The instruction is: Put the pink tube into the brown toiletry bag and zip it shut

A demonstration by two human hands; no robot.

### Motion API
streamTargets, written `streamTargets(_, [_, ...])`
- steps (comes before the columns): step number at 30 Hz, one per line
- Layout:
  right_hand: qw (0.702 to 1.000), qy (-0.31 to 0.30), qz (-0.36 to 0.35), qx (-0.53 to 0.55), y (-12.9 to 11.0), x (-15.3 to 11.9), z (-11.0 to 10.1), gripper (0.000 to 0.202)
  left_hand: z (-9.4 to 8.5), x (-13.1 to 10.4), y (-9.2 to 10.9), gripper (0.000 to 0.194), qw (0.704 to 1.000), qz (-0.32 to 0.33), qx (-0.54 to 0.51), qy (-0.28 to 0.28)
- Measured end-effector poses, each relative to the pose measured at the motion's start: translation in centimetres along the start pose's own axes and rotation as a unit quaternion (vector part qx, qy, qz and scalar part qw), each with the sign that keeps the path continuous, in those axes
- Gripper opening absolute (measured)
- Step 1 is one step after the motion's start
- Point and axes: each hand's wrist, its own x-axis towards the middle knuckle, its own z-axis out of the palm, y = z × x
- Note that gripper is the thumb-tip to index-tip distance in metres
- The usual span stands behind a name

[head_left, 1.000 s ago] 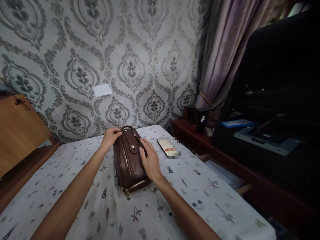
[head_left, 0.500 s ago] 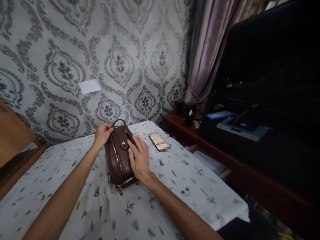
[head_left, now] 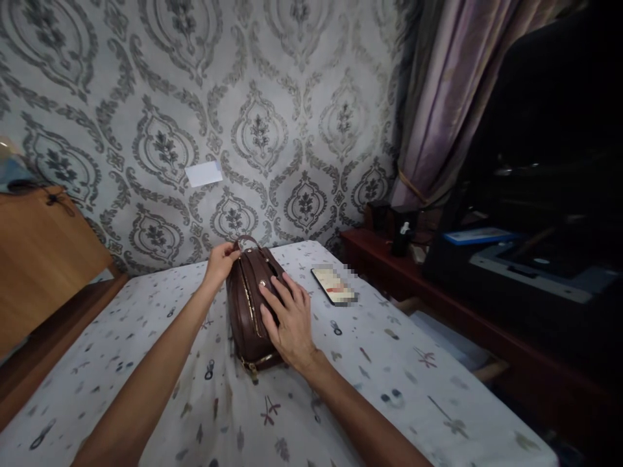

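Patterned grey wallpaper (head_left: 272,130) behind, white card (head_left: 203,174) stuck on it. Printed tablecloth (head_left: 389,363) over table. Brown bag (head_left: 249,305) near table's far middle, lying with gold zip up, handle at far end toward wall. Left hand (head_left: 221,259) at far end of bag, fingers curled by the handle; grip on handle vs. bag edge unclear. Right hand (head_left: 287,318) open, palm down, fingers spread flat on bag's right side, pressing. Phone (head_left: 335,286) on cloth just right of bag, not touching, screen blurred. Wooden headboard (head_left: 43,253) at left. Purple curtain (head_left: 438,97) right of wall, dark red shelf (head_left: 389,259) below with small bottle (head_left: 402,239). Dark gear at far right, too dim to identify.
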Motion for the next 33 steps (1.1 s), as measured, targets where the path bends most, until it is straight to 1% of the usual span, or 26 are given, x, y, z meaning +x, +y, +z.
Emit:
streamTargets(4, [1.0,0.01,-0.005,-0.001,0.0,0.1,0.1,0.035,-0.3,-0.7,0.7,0.012,1.0,0.027,0.007,-0.001])
streamTargets(8, [1.0,0.003,-0.001,0.004,0.1,0.2,0.1,0.035,-0.5,-1.4,1.2,0.011,0.999,0.045,0.008,-0.012])
streamTargets(13, [1.0,-0.008,0.004,0.01,0.0,0.2,0.0,0.036,-0.7,-2.2,1.5,0.013,0.999,0.048,0.013,-0.02])
streamTargets(24, [1.0,0.007,-0.012,-0.017,-0.1,-0.2,0.2,0.037,-0.8,-4.1,1.7,0.015,0.998,0.033,-0.05,-0.032])
streamTargets(30, [0.999,0.046,-0.02,0.004,0.2,-0.3,0.2,0.037,-0.5,-4.0,1.6,0.014,0.997,0.021,-0.056,-0.051])
streamTargets(32, [0.998,0.062,-0.007,0.013,0.6,-0.2,0.2,0.037,-0.3,-3.6,1.6,0.016,0.998,0.025,-0.029,-0.053])
streamTargets(33, [0.998,0.068,0.002,0.016,0.8,-0.2,0.2,0.037,-0.3,-3.4,1.6,0.02,0.998,0.032,-0.004,-0.048])
